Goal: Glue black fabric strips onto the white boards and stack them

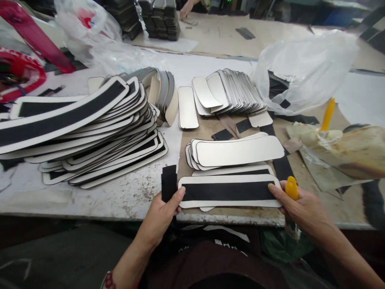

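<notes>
A long white panel with rounded corners and a black strip down its middle (228,192) is stretched level between my hands at the table's front edge. My left hand (159,218) pinches its left end, thumb on top, and also keeps several loose black strips (169,182) between its fingers. At the right end my right hand (306,206) grips the panel, thumb pressed on the black strip's end. A yellow-handled brush (291,188) is tucked in that same hand, bristles pointing down. Just behind lie plain white panels (240,151), overlapping one another.
To the left rises a large pile of black-banded panels (99,120). Fanned white pieces (237,92) lie behind. A clear plastic bag (313,68) and a glue-stained, wrapped container (345,148) with a yellow handle stand at right. Another person's hand (187,9) shows at the far table.
</notes>
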A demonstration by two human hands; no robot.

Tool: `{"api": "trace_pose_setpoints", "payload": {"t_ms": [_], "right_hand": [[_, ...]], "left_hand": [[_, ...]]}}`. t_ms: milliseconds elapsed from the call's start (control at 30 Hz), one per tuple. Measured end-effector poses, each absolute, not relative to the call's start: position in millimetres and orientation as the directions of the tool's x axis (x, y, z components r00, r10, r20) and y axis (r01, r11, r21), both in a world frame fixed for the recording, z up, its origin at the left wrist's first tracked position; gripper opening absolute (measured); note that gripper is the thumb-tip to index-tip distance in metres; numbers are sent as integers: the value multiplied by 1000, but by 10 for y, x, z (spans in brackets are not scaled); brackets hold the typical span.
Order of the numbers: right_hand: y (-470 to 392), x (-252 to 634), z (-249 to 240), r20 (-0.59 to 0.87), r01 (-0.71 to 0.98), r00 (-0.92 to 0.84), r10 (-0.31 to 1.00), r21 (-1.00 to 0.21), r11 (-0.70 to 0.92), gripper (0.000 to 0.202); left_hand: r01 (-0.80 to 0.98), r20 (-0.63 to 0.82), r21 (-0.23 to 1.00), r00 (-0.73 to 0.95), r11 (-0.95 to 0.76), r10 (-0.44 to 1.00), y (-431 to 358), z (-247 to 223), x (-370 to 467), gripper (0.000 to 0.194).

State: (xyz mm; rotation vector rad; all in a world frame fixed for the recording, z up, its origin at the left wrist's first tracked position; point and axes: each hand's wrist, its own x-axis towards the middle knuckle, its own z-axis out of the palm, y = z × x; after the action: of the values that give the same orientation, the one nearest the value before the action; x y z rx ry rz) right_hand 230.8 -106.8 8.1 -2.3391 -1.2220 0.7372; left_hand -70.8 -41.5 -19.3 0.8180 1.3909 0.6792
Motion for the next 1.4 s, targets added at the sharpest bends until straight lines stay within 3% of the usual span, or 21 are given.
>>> {"api": "trace_pose_setpoints", "payload": {"t_ms": [233, 333, 600, 700, 800, 1067, 1400], "right_hand": [[-1065, 2200, 140, -113, 744, 432, 895, -516, -425, 39], [-1063, 2168, 132, -148, 688, 458, 877, -566, -454, 39], [-1146, 2202, 5, -493, 136, 445, 748, -788, -600, 41], [-1149, 2210, 24, -573, -90, 342, 745, -809, -581, 36], [-1141, 2214, 39, -592, -192, 286, 753, -806, -561, 35], [-1124, 2237, -85, -504, 41, 412, 759, -822, -568, 43], [-1142, 2314, -153, -518, 63, 405, 754, -807, -588, 42]], "left_hand": [[42, -547, 836, -26, 547, 837, -455, -260, -723, 44], [-25, -560, 829, -23, 559, 828, -462, -245, -719, 40], [-246, -642, 727, 90, 641, 762, -442, -151, -687, 29], [-310, -678, 661, 145, 684, 721, -432, -119, -669, 28], [-309, -706, 632, 150, 711, 692, -433, -123, -650, 27], [-127, -657, 747, 8, 653, 753, -416, -181, -562, 35], [-86, -700, 714, -69, 695, 710, -418, -203, -512, 32]]}}
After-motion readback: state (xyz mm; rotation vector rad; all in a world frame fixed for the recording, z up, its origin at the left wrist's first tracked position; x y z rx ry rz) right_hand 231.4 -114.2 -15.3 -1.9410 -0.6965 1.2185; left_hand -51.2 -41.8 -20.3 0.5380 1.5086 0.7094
